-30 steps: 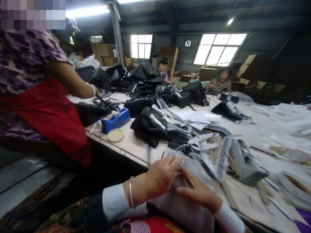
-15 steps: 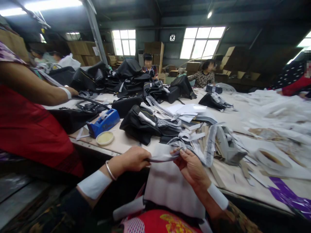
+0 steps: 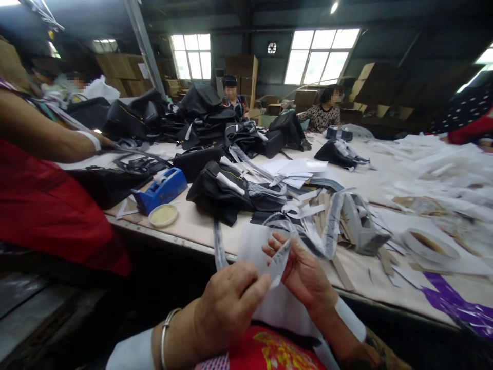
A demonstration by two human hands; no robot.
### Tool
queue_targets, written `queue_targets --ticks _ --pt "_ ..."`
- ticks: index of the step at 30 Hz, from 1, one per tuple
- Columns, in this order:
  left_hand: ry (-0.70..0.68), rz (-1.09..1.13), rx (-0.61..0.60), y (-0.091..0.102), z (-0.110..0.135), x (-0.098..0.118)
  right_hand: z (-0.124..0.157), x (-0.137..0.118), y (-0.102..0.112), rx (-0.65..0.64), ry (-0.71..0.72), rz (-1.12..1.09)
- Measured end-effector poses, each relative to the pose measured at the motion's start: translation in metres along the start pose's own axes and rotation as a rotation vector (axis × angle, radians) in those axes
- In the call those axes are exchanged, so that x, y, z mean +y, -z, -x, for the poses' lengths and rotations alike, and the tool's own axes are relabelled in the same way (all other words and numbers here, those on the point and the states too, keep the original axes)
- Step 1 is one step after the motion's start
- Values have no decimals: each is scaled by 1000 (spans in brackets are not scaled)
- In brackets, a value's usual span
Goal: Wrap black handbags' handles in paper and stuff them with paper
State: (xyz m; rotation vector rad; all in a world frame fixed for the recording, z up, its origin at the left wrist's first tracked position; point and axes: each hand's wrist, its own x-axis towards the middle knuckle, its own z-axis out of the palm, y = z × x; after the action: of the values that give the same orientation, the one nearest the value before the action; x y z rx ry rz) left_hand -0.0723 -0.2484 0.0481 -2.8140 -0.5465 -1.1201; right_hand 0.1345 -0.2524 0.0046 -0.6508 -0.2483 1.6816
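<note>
My left hand (image 3: pixel 231 295), a bangle at its wrist, is closed with its thumb and fingertips on one end of a strip wrapped in translucent plastic (image 3: pixel 280 261). The other end lies between the thumb and fingers of my right hand (image 3: pixel 306 272), whose remaining fingers are loosely curled. Behind both hands a white foam-like sheet (image 3: pixel 250 239) hangs over the table edge toward my lap. Another plastic-wrapped strap (image 3: pixel 219 244) drops over the edge on the left. The nearest black bag (image 3: pixel 215 192) has white wrapping on its zipper pull and lies just beyond my hands.
A blue tape dispenser (image 3: pixel 164 190) and a round yellowish lid (image 3: pixel 163 215) stand front left. On the right are a grey tape dispenser (image 3: pixel 362 226), a tape roll (image 3: pixel 431 244) and purple plastic (image 3: pixel 458 303). A co-worker's arm (image 3: pixel 46 128) reaches in from the left.
My left hand has come nearer and to the right, now closer to my right hand. The strip, stretched level between the hands before, is now short and slanted. A wrapped strap now hangs at the table edge.
</note>
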Motion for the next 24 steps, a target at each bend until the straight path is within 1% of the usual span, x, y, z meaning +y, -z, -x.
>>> queue_targets --ticks 2,3,5,7,10,13,14,15,16,17,18,19,21,23,24 --pt "120 -17 -9 -11 1 2 14 8 -7 -27 -61 48" --pt "160 16 -36 -14 1 2 21 11 -10 -36 -67 86" --pt "211 171 -127 -13 0 1 30 15 -17 -29 -37 172" --pt "235 411 -278 -4 -1 -3 33 12 -20 7 26 219" --pt "306 712 -524 16 -2 -19 31 2 -21 67 87 221" --pt "415 951 -815 34 3 -36 29 -5 -19 35 79 234" --pt "452 1038 -900 39 6 -40 29 -5 -18 11 69 235" --pt "485 1124 -951 43 8 -43 30 -3 -18 -10 58 236" --pt "514 1191 -957 46 10 -44 31 -1 -17 -27 49 242" --pt "535 1236 -921 49 11 -45 31 2 -15 -37 48 267" --pt "552 1263 -858 52 12 -44 30 4 -14 -42 64 329" --pt "567 1282 -785 56 12 -43 29 6 -11 -56 100 439" --pt "595 1336 -654 65 12 -40 24 9 -2 -122 241 800" --pt "681 1444 -577 76 11 -37 16 9 9 -192 414 1274" --pt "738 1512 -539 82 11 -35 11 9 16 -216 475 1506"
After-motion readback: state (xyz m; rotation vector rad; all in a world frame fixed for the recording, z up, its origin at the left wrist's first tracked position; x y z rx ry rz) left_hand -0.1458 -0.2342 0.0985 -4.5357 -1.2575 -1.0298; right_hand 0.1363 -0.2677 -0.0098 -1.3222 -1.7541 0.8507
